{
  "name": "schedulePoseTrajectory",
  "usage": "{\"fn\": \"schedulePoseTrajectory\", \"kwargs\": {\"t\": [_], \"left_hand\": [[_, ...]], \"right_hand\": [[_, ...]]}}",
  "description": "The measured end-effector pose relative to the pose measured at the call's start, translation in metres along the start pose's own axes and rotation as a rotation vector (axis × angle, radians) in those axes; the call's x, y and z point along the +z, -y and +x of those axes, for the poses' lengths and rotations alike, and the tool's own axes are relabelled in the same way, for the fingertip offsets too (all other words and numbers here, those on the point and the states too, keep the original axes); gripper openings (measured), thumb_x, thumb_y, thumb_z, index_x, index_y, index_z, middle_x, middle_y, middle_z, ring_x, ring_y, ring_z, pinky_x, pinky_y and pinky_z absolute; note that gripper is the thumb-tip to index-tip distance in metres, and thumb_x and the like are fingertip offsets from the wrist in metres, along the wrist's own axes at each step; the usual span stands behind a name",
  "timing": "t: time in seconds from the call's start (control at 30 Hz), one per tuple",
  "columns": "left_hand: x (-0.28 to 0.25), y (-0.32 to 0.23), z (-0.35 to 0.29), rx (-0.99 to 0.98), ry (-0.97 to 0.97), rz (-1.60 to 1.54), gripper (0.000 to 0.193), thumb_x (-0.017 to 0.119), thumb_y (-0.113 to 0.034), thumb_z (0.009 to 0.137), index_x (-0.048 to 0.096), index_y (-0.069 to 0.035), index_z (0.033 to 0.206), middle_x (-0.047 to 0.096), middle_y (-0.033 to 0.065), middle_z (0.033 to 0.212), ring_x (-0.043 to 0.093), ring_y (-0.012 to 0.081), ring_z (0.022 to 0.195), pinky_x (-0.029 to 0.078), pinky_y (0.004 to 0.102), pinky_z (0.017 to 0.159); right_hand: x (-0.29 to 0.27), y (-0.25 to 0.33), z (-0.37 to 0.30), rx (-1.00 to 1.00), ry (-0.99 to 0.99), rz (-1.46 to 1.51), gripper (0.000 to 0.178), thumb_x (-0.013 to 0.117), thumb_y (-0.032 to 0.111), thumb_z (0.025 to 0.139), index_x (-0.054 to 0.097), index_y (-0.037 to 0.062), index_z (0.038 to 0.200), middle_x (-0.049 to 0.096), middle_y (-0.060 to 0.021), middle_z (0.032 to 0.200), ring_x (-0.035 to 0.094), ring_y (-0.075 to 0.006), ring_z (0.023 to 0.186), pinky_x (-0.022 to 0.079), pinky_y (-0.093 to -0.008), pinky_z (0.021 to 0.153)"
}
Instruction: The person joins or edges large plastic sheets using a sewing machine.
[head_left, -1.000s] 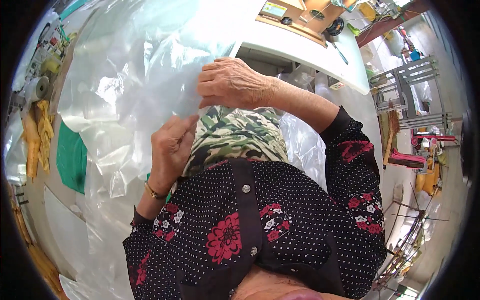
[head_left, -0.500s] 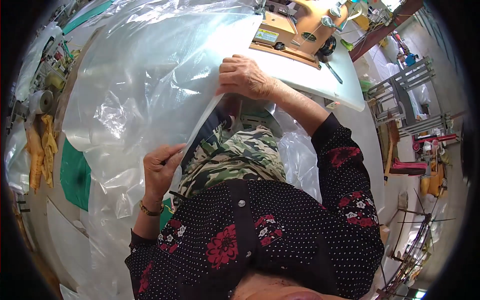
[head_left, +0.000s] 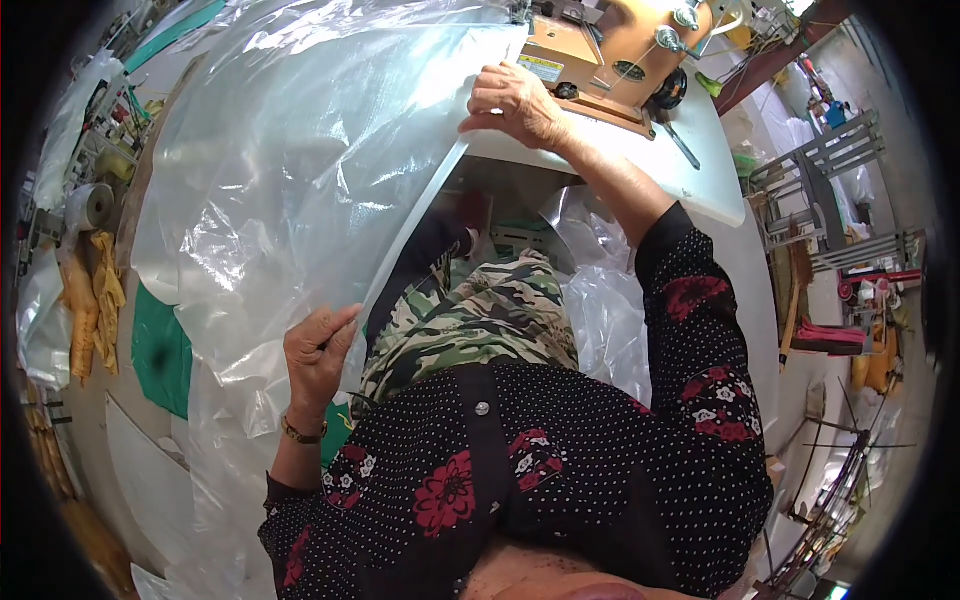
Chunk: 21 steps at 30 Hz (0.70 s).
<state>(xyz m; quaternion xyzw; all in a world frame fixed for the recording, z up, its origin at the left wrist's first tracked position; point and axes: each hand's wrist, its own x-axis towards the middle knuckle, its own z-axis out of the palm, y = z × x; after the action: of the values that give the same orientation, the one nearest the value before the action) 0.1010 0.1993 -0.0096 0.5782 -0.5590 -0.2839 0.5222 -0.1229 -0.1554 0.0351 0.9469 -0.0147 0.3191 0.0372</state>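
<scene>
A large clear plastic sheet (head_left: 290, 170) spreads over the table and hangs down its near left side. My right hand (head_left: 513, 103) grips the folded edge of the sheet close to an orange sewing machine (head_left: 640, 62). Lower down, toward my lap, my left hand (head_left: 320, 350) pinches the same edge between thumb and fingers. Between my two hands the edge runs as a fairly straight, narrow strip. The sheet's far part reaches up to the left end of the machine.
The white tabletop (head_left: 715, 195) carries a dark slim tool (head_left: 683, 148) beside the machine. On the left are a plastic roll (head_left: 92, 206), yellow cloths (head_left: 105, 300) and green fabric (head_left: 160, 350). A grey slatted rack (head_left: 825, 190) stands to the right. More clear plastic (head_left: 605, 325) lies beside my legs.
My right hand has moved up and right toward the machine, carrying the sheet's edge with it. The strip between my hands is longer and straighter. My left hand stays nearly in place.
</scene>
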Motion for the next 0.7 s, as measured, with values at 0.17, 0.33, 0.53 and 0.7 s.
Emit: {"fn": "schedulePoseTrajectory", "kwargs": {"t": [0.17, 0.33, 0.53, 0.7], "left_hand": [[0.003, 0.003, 0.0, 0.066, 0.038, 0.107, 0.024, 0.065, 0.004, 0.084, 0.071, -0.002, 0.107, 0.045, 0.0019, 0.065, 0.042, 0.0118, 0.058, 0.035, 0.0263, 0.053], [0.029, 0.0, -0.004, 0.251, 0.259, 0.373, 0.035, 0.064, 0.004, 0.081, 0.066, -0.003, 0.115, 0.053, 0.0109, 0.071, 0.055, 0.0266, 0.059, 0.044, 0.0365, 0.053], [0.06, 0.026, -0.004, 0.418, 0.439, 0.516, 0.041, 0.065, -0.003, 0.079, 0.062, -0.004, 0.121, 0.051, 0.0102, 0.076, 0.057, 0.0278, 0.061, 0.046, 0.0383, 0.052], [0.079, 0.03, 0.003, 0.494, 0.481, 0.522, 0.036, 0.065, -0.007, 0.08, 0.063, -0.003, 0.116, 0.051, 0.0095, 0.076, 0.058, 0.0271, 0.061, 0.047, 0.0372, 0.052]], "right_hand": [[-0.009, -0.023, 0.001, -0.049, 0.03, -0.141, 0.031, 0.075, 0.038, 0.077, 0.058, 0.0123, 0.08, 0.052, -0.0009, 0.078, 0.055, -0.0192, 0.082, 0.04, -0.0343, 0.082], [-0.015, -0.036, -0.007, 0.096, 0.06, -0.426, 0.035, 0.068, 0.042, 0.084, 0.058, 0.0118, 0.099, 0.057, -0.0061, 0.097, 0.056, -0.0234, 0.1, 0.037, -0.0439, 0.093], [0.026, 0.004, -0.021, 0.927, -0.425, -0.179, 0.045, 0.074, 0.046, 0.079, 0.063, 0.0048, 0.092, 0.061, -0.01, 0.083, 0.06, -0.0238, 0.081, 0.046, -0.0371, 0.072], [0.037, 0.01, -0.035, 1.12, -0.576, 0.69, 0.037, 0.068, 0.037, 0.089, 0.07, 0.0006, 0.082, 0.061, -0.0002, 0.067, 0.053, -0.005, 0.06, 0.045, -0.0249, 0.054]]}}
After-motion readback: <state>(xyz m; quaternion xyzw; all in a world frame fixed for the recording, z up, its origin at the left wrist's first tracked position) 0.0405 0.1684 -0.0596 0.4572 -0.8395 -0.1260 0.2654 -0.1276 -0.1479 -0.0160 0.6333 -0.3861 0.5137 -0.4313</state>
